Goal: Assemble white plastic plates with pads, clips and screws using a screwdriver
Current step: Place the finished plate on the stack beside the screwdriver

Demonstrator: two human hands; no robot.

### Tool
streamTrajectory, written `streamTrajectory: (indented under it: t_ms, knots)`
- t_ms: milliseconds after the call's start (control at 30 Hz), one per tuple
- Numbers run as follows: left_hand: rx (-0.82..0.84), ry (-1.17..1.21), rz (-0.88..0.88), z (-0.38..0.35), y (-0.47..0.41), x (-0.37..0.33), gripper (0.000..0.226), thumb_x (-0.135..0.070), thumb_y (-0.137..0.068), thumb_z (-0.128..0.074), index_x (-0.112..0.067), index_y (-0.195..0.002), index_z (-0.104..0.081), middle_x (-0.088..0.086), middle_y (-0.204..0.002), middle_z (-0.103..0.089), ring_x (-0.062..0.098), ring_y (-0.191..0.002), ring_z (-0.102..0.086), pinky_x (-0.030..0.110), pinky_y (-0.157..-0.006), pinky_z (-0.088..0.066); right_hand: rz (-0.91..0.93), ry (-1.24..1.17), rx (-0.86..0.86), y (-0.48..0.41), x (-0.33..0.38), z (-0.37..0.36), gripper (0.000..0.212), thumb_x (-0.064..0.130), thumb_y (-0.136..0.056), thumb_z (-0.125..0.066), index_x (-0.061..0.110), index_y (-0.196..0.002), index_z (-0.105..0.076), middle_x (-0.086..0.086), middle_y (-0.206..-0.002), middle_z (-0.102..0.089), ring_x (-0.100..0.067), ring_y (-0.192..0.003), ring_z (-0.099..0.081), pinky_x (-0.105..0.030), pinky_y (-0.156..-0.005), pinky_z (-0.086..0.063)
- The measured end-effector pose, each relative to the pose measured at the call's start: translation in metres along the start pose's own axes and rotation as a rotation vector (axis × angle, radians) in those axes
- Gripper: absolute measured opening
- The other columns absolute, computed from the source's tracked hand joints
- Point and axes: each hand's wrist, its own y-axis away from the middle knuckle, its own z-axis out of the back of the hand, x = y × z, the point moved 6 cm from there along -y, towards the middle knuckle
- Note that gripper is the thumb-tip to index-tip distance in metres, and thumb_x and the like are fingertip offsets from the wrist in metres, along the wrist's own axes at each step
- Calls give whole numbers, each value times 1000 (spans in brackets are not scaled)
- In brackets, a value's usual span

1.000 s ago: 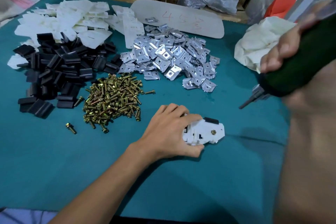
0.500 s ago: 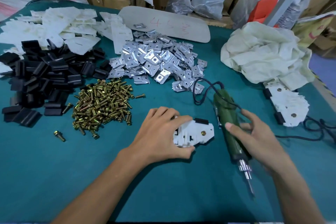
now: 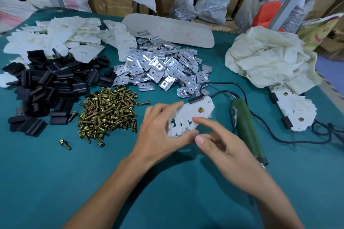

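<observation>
plate [image 3: 193, 115] of white plastic in the left hand [image 3: 158, 128], fingers curled over its left end and thumb tucked under the near edge, low over the teal table cover [image 3: 55, 182]; lifted or resting, hard to tell. brass screw [image 3: 200, 109] seated in its right part, black pad [image 3: 195, 99] clipped on the far edge. right hand [image 3: 223, 147] loose, gripping nothing, fingers relaxed, index finger stretched across the plate's near side; contact there impossible to judge. green screwdriver [image 3: 245, 130] flat on the cover just right of that hand, untouched, bit end toward the near side, black cable [image 3: 279, 135] trailing off rightward. heap of screws [image 3: 108, 113] just left of the left hand, lone screw [image 3: 65, 144] apart from it, nearer the front. heap of black pads [image 3: 46, 87] farther left, heap of metal clips [image 3: 162, 69] beyond the plate, heap of bare white plates [image 3: 59, 37] at the far left. stack of finished plates [image 3: 294, 111] at the right, partly under a crumpled pale cloth [image 3: 270, 61]. oval board [image 3: 171, 29] and cardboard boxes [image 3: 111, 2] at the back.
</observation>
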Motion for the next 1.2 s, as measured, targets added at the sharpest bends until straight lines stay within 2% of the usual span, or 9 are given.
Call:
streamTrajectory:
  t_ms: [100,200,333,500,667,800,967,1067,1200]
  knots:
    - [77,94,53,-8,2,4,83,-77,-69,-62,-41,-143,-50,-22,-115,-49,-4,-114,-38,2,-91,-28,17,-52,-102,-7,-5,-2,38,49,-95,-65,50,-132,-59,12,-106,-70,-12,-90,-69,-38,-87,-58]
    - [144,183,39,-15,6,4,74,-82,-76,-54,-51,-143,-44,-31,-119,-54,-3,-117,-47,5,-92,-36,10,-165,-261,-11,-8,2,40,43,-84,-77,48,-121,-62,21,-100,-70,-6,-87,-70,-21,-78,-56]
    - [176,283,39,-23,8,4,51,-66,-88,-51,-54,-137,-47,-21,-107,-66,13,-87,-68,22,-82,-53,53,-181,-427,-9,-13,26,40,11,-88,-77,44,-107,-64,15,-106,-69,-18,-87,-70,-33,-77,-59]
    - [144,286,51,-23,7,12,44,-59,-93,-56,-45,-134,-53,-15,-98,-68,15,-81,-66,18,-74,-49,120,-121,-639,1,-12,97,39,15,-90,-68,41,-119,-62,29,-106,-67,11,-92,-63,-18,-63,-54]
    - [152,260,29,-25,8,8,39,-50,-90,-59,-43,-128,-56,-18,-95,-68,9,-73,-63,12,-68,-45,-80,312,-889,-6,-37,205,36,24,-96,-64,36,-129,-55,0,-131,-61,-22,-128,-55,-51,-99,-50]
    - [166,221,32,-25,9,10,34,-50,-91,-58,-47,-124,-57,-22,-96,-68,5,-79,-64,10,-69,-44,-305,916,-790,-24,-71,241,40,13,-97,-58,10,-137,-59,-24,-146,-50,-47,-134,-44,-57,-109,-35]
    - [172,183,47,-25,10,15,24,-42,-93,-62,-46,-116,-62,-29,-97,-66,1,-89,-65,8,-74,-44,-276,1005,-713,-37,-97,214,36,19,-99,-60,11,-133,-66,-21,-138,-60,-45,-130,-50,-56,-105,-40]
    - [177,191,53,-24,11,15,28,-53,-90,-56,-43,-115,-65,-29,-97,-67,1,-86,-64,9,-72,-44,-132,830,-917,-24,-97,222,29,7,-101,-53,4,-128,-65,-23,-125,-66,-44,-116,-58,-50,-96,-45]
    - [183,172,52,-24,9,13,21,-46,-92,-59,-42,-112,-66,-28,-96,-67,1,-85,-63,10,-71,-43,-267,806,-879,-19,-107,245,43,32,-97,-68,17,-136,-62,-22,-150,-48,-44,-139,-40,-54,-112,-32]
